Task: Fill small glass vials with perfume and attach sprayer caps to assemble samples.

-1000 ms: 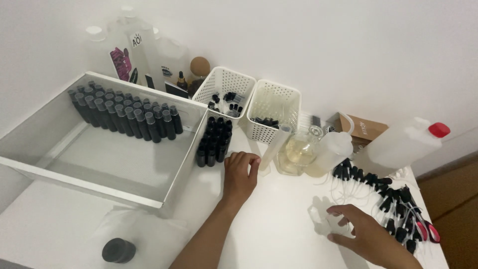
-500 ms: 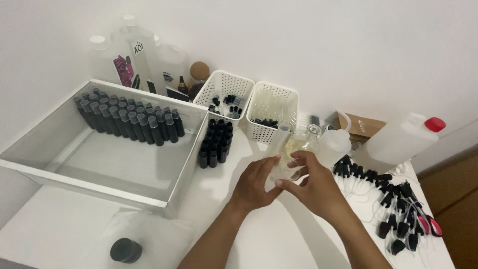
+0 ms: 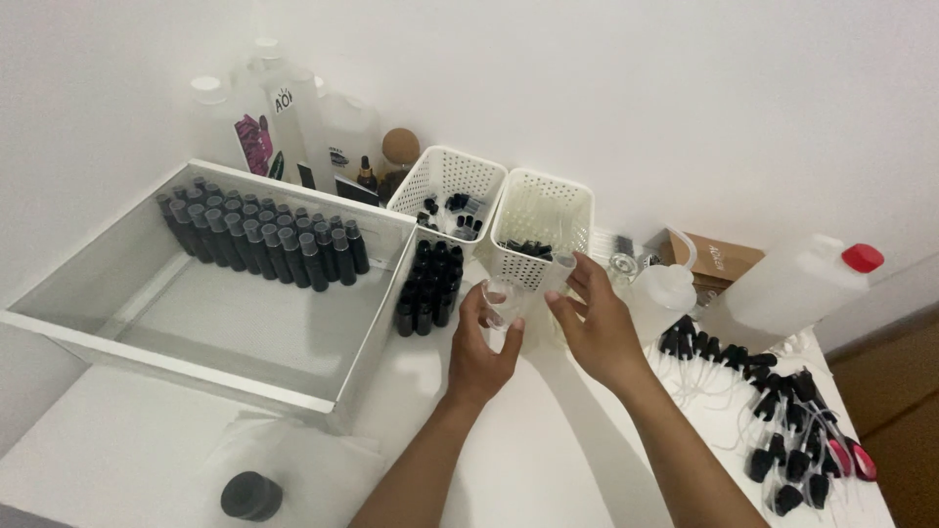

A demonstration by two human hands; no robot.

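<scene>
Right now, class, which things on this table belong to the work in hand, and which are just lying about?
In hand:
left hand
right hand
small clear bottle
black pump caps
group of black bottles

Lying about:
red-capped jug
cardboard box
black lid
cork-topped bottle

Left hand and right hand: bare, no rings, gloves or watch; forearms unsleeved.

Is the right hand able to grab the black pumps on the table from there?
Probably yes. The right hand is beside the pumps, and only bare table lies between them. But its fingers touch the small clear bottle in the left hand.
</scene>
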